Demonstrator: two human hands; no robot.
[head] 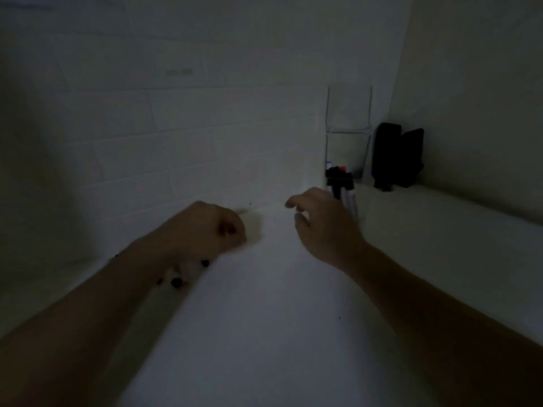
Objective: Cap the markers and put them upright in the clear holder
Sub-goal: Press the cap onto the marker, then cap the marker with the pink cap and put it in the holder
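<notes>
Dim light is filling the whole scene, leaving everything in grey-green shade. A white brick wall is taking up the upper left and centre of the frame, its mortar lines running faintly across — a small dark smudge is sitting on it near the top centre. At the upper right a plain smooth wall is meeting the brick one in a corner. A white tabletop is spreading over the lower centre, looking palest in the middle. At centre right a raised white ledge is running toward the right edge, and two black objects are standing on it against the plain wall — too dark to identify.
</notes>
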